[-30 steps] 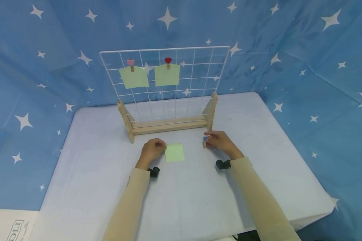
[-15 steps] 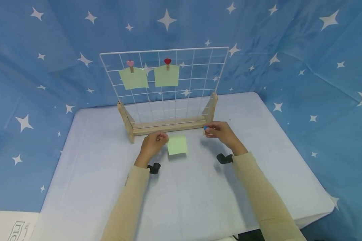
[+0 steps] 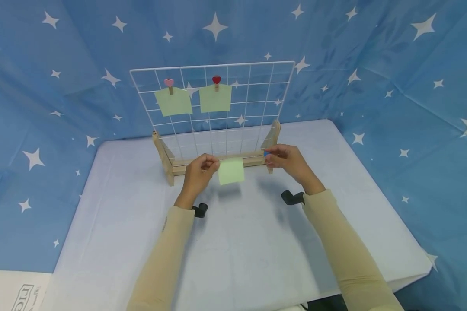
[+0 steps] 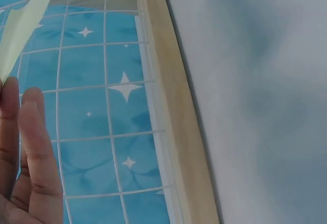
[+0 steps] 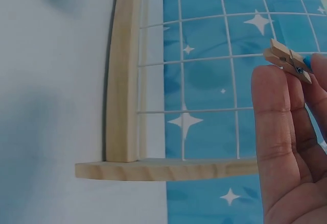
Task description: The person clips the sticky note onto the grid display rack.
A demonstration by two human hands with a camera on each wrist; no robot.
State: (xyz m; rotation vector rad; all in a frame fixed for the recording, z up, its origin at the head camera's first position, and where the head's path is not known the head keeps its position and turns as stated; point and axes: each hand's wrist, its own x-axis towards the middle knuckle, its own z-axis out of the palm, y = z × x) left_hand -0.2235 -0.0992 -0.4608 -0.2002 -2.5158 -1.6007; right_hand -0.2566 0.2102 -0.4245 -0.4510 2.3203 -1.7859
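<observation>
My left hand (image 3: 198,175) pinches a pale green sticky note (image 3: 231,171) by its left edge, raised above the table in front of the rack. In the left wrist view the note (image 4: 23,27) rises from the fingertips, seen nearly edge-on. My right hand (image 3: 292,162) holds a small wooden clothespin (image 5: 287,60) with a blue end, close to the rack's right foot. Behind both hands stands a white wire grid (image 3: 249,102). On it hang two more green notes, the left note (image 3: 174,103) under a pink heart clothespin (image 3: 169,84) and the right note (image 3: 215,99) under a red heart clothespin (image 3: 216,82).
The grid rises from a wooden base (image 3: 253,160) with an upright foot at each end. A white cloth covers the table (image 3: 241,250). A blue star-patterned curtain (image 3: 373,52) hangs behind and to the right. At the lower left lies a printed pale sheet (image 3: 15,289).
My left hand has lifted the sticky note off the table toward the grid. My right hand has risen with the clothespin and moved toward the rack.
</observation>
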